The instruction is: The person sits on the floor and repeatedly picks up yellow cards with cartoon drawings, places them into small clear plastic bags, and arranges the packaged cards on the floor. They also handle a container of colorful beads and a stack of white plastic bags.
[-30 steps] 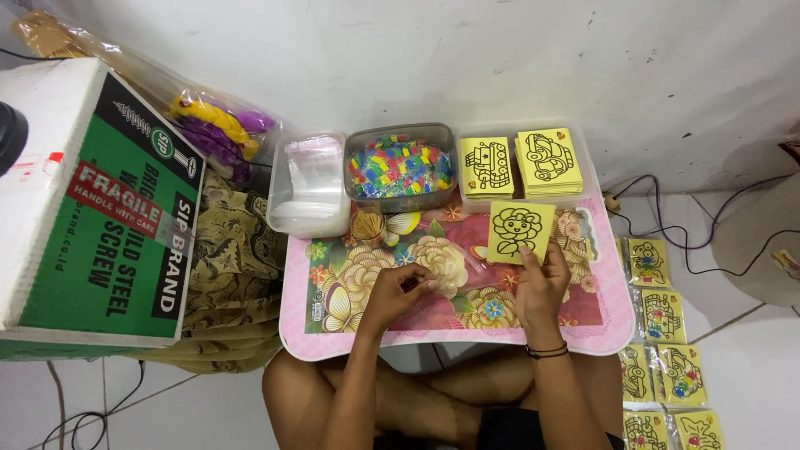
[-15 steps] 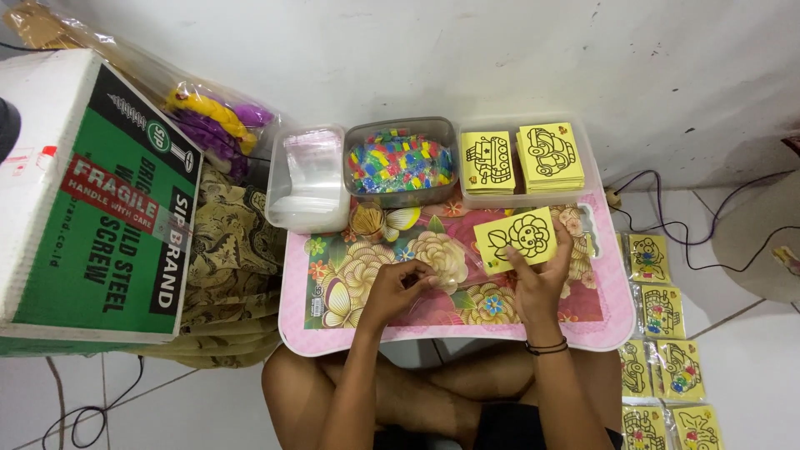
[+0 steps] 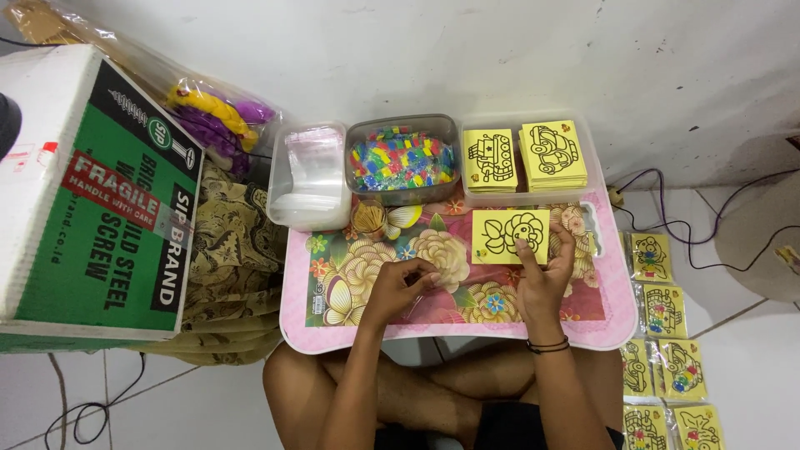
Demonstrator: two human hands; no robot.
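Head view: right hand (image 3: 546, 279) pinches yellow card (image 3: 510, 237) at frame centre-right on pink tray table (image 3: 467, 329); left hand (image 3: 398, 287) fingers curled together, contents unclear.

White plaster wall (image 3: 400, 50) with scuffs, pale tiled floor (image 3: 750, 350) crossed by dark cables (image 3: 683, 250), low pink floral-topped table (image 3: 333, 329), even, soft light throughout.

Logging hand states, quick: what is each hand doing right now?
Left hand: fingers pinched together on the tray; what it holds cannot be told.
Right hand: holding a yellow card against the tray.
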